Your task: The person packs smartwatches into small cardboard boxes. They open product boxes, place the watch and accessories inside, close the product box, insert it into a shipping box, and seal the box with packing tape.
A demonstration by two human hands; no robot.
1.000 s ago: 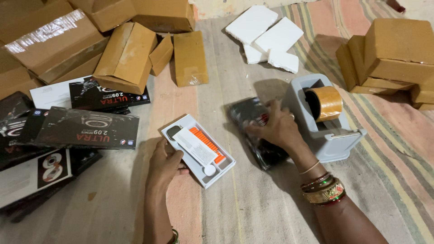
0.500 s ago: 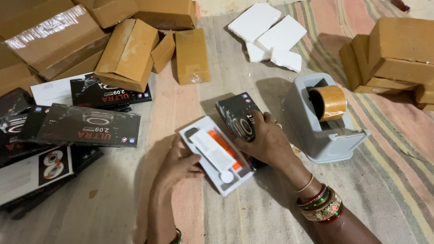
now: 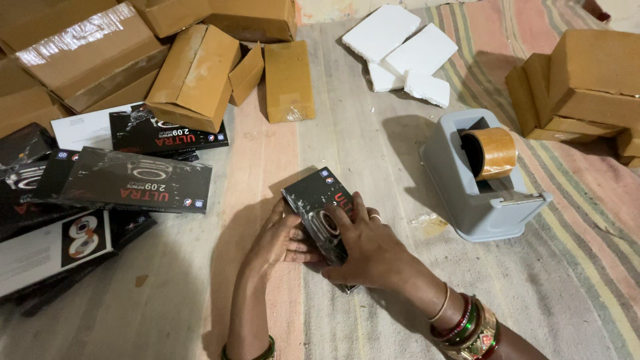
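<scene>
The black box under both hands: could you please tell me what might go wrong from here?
1. The black box is pressed between the left hand and right hand; uneven pressure might dent it or skew its lid.
2. The tape dispenser stands close beside the right hand, so a quick sideways move could knock it.
3. The stack of black boxes at the left lies loosely piled and could slide if nudged.

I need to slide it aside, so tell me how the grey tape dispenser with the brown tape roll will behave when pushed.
The grey plastic tape dispenser looks blocky with a broad base, so it would probably slide rather than tip. The striped woven mat under it may drag. Its brown tape roll sits in a slot, so it likely stays put.
</scene>
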